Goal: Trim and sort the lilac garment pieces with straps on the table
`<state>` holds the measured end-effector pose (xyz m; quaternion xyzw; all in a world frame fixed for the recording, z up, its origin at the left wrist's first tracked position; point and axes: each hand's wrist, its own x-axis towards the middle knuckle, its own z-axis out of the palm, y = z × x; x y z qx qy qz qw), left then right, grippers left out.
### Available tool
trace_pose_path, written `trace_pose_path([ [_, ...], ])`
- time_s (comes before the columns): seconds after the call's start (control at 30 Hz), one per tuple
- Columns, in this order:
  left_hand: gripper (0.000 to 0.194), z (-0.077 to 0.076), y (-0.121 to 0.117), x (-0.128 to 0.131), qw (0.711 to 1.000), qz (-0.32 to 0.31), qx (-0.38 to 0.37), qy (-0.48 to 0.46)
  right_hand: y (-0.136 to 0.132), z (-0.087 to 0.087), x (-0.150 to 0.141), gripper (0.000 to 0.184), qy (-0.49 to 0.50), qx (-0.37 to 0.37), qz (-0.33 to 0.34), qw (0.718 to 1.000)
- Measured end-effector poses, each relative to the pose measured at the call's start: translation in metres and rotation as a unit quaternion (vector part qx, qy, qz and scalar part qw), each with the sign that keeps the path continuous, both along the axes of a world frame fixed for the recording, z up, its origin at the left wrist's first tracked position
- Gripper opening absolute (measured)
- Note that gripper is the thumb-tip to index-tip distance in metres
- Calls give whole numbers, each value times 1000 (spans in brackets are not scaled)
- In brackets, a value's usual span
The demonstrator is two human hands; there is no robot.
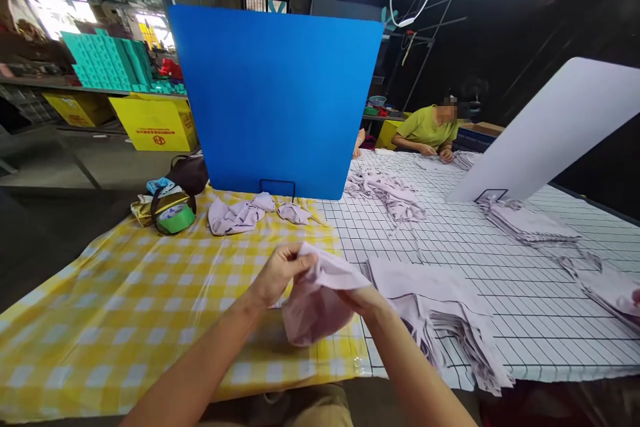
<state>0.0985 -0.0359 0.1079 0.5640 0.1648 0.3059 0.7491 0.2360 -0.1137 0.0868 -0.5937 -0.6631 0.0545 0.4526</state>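
Observation:
Between my hands, above the table's front edge, hangs a pale lilac cloth garment (320, 310), bunched and partly opened out. My left hand (281, 273) pinches its upper edge between thumb and fingers. On the other side my right hand (363, 300) reaches inside or under the fabric, which covers most of its fingers. A stack of matching lilac garments (435, 287) lies to the right, with ends draping over the table edge. Farther back on the yellow checked cloth (175, 293) rest a crumpled lilac piece (237, 213) and a smaller one (294, 213).
A blue panel (280, 100) stands upright at the back, and a white panel (555, 127) leans at right. Tape rolls (175, 217) sit at the left edge. More lilac piles (387, 193) cover the white grid cloth (450, 227). A person in a yellow-green shirt (423, 127) works beyond.

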Motion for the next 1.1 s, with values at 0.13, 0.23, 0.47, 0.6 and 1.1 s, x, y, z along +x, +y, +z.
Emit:
trace_pose_path([
  [0.13,30,31,8,10,997,72,17,-37,-12,18,12,42,346,-108,112,925],
  [0.23,32,45,1,14,988,87,126,19,-20,37,13,47,525,-101,114,837],
  [0.47,34,61,-27,20,899,125,418,46,-17,61,1,18,306,-81,-101,943],
  [0.6,39,71,-27,14,866,209,451,54,-10,54,7,16,250,-93,-150,952],
  [1.1,37,-21,-19,-1,987,-82,-128,44,-7,32,8,28,692,-144,33,707],
])
